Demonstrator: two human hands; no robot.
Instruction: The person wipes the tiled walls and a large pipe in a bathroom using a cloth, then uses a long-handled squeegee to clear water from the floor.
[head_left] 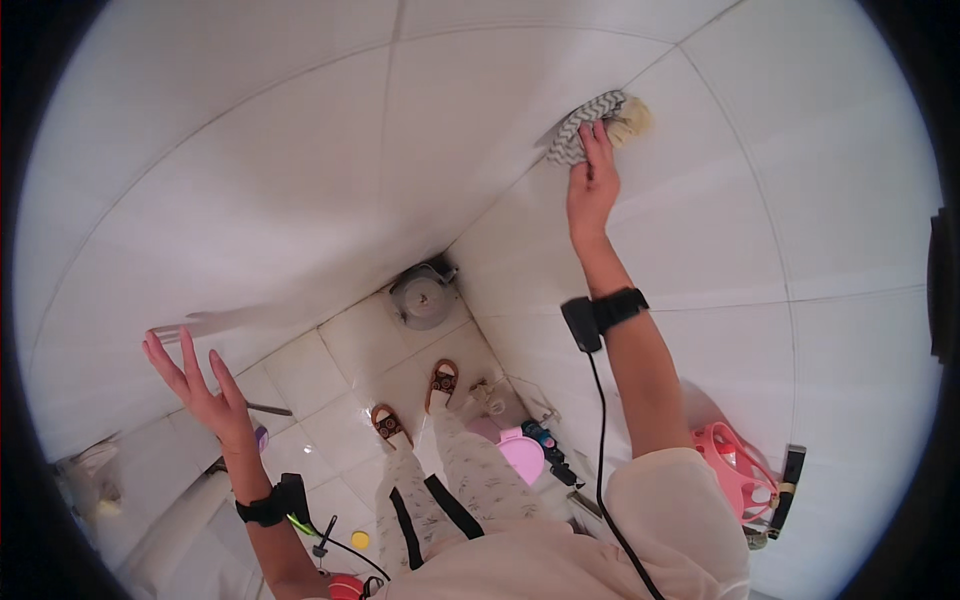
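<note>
My right hand (pixel 594 180) is raised high and presses a cloth (pixel 584 128) with a grey-and-white zigzag pattern against the tiled wall, close to the corner where two walls meet. A pale yellow part (pixel 630 120) bunches out beside the patterned side. My left hand (pixel 208 388) holds nothing; its fingers are spread, and the fingertips are at or very near the white tiled wall (pixel 250 250) on the left. Whether they touch it is hard to tell. Both wrists wear black straps with small boxes.
A round grey, translucent object (pixel 421 300) sits on the floor in the corner. Near my sandalled feet are a pink lidded container (pixel 520 457) and dark bottles (pixel 541 436). On the right wall hangs a pink basket (pixel 735 470). A white fixture (pixel 180 530) stands lower left.
</note>
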